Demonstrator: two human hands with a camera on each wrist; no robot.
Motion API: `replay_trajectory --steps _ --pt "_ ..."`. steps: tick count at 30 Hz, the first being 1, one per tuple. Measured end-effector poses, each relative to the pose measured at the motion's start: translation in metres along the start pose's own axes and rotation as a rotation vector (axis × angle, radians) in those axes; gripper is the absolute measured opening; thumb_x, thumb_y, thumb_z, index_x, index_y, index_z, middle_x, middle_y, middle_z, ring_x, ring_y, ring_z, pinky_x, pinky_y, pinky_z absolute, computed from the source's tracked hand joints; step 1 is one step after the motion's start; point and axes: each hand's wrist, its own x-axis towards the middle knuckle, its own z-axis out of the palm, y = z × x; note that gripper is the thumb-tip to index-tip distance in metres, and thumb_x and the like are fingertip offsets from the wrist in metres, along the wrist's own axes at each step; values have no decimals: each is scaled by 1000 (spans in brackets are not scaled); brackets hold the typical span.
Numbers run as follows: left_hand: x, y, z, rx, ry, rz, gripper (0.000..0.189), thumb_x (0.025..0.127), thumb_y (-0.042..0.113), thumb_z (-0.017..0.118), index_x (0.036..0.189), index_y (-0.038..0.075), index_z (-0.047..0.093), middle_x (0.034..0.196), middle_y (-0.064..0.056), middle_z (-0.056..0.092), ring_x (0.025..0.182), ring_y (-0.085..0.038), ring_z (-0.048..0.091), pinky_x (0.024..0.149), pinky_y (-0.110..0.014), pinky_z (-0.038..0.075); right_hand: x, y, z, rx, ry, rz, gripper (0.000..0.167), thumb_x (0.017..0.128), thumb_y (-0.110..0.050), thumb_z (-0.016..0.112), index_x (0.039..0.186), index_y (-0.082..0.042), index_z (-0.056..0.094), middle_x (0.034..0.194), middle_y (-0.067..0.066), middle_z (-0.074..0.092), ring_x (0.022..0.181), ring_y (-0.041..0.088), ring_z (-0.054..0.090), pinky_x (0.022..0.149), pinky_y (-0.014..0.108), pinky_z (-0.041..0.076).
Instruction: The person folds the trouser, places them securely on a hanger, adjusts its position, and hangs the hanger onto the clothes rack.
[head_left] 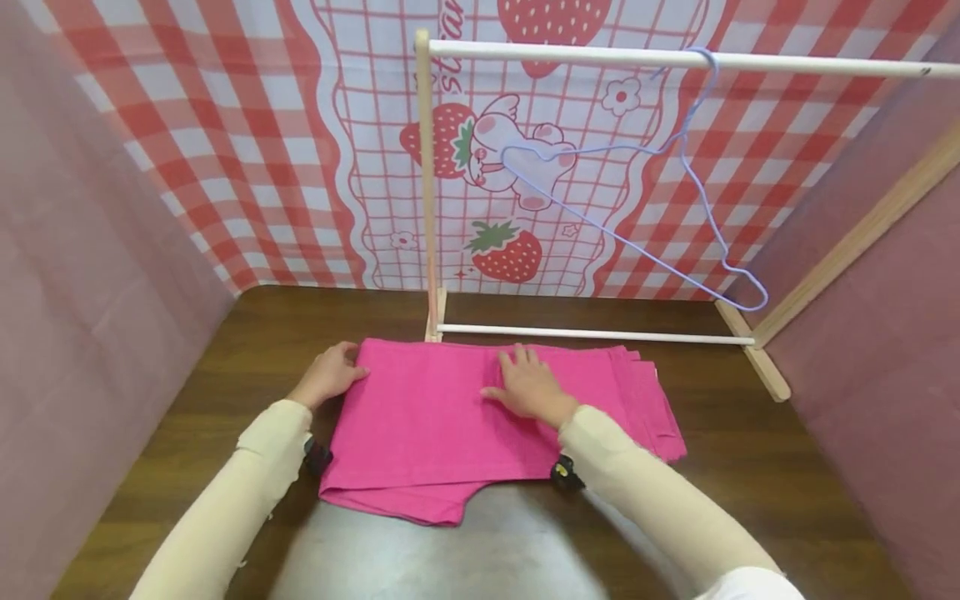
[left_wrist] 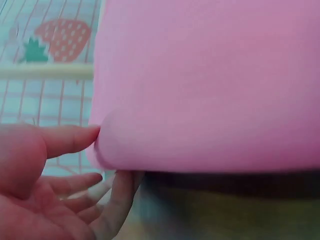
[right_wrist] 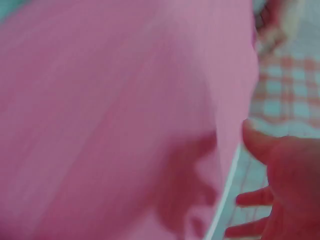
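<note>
Pink trousers [head_left: 450, 417] lie folded on the wooden table, a curved flap sticking out at the near left and several stacked layers at the right end. My left hand [head_left: 330, 372] pinches their far left corner. In the left wrist view the thumb [left_wrist: 70, 139] is at the top edge of the cloth and a finger reaches beneath it. Over the middle of the trousers my right hand [head_left: 528, 386] is spread, fingers relaxed. Its shadow falls on the blurred pink cloth [right_wrist: 115, 100] in the right wrist view, and it holds nothing.
A wooden rack with a white top rail [head_left: 570, 55] stands behind the trousers, its low white bar [head_left: 585, 335] close to their far edge. A lilac hanger [head_left: 637, 242] hangs from the rail. Pink cloth walls [head_left: 97, 250] flank the table [head_left: 202, 400]; a strawberry-print curtain [head_left: 277, 158] backs it.
</note>
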Motion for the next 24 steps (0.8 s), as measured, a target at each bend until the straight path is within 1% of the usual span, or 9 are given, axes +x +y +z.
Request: replay_trajectory --steps 2,3,6,9,12,15,17,19,24 --pt "10 0 -2 -99 -61 13 63 91 12 62 142 -11 34 124 -35 58 110 -41 61 87 -45 55 11 -21 5 -20 -31 -54 85 91 -61 53 152 -7 29 158 26 20 145 46 23 117 59 24" --pt "15 0 -3 -141 -91 19 64 92 10 61 145 -9 31 126 -36 56 106 -39 62 81 -42 57 16 -32 7 -31 -47 -84 85 91 -63 51 153 -10 27 160 24 17 146 45 20 118 59 22" --pt "25 -3 -5 -184 -130 27 58 93 7 62 143 -4 37 123 -36 55 85 -28 63 61 -32 59 28 -61 13 -55 -103 -181 87 91 -67 46 156 -16 18 163 18 8 150 41 12 120 58 18" --pt "30 -6 -5 -82 -102 34 41 92 11 65 128 -2 51 115 -32 59 64 -16 59 51 -26 55 37 -82 20 -107 -151 -233 87 91 -70 42 157 -21 12 165 13 2 152 37 4 121 56 15" --pt "30 -4 -5 -4 -80 9 32 90 12 67 117 -2 56 111 -29 60 57 -14 57 49 -25 55 42 -88 28 -182 -191 -221 88 90 -73 38 157 -27 5 165 7 -5 153 32 -2 121 58 14" --pt "31 1 -5 14 -89 -20 34 90 11 68 118 -2 55 116 -31 58 61 -16 59 50 -26 55 43 -80 32 -205 -220 -162 89 89 -76 35 156 -33 -3 165 2 -12 153 30 -6 117 66 13" --pt "33 2 -6 15 -98 -37 36 90 12 68 120 -2 54 121 -32 56 65 -19 61 51 -26 56 41 -68 32 -179 -229 -124 91 88 -78 34 156 -34 -6 164 3 -15 153 30 -7 113 73 10" --pt "33 3 -7 30 -102 -42 38 90 13 68 123 -1 53 125 -33 54 68 -20 62 52 -26 56 39 -51 31 -142 -237 -86 92 87 -79 35 155 -33 -8 164 5 -16 152 30 -8 111 75 7" --pt "33 0 -7 54 -104 -49 40 91 14 68 124 -1 53 126 -33 53 73 -24 63 52 -26 57 25 0 23 -98 -265 -12 92 89 -76 35 156 -29 -6 163 11 -17 152 30 -10 111 75 0"
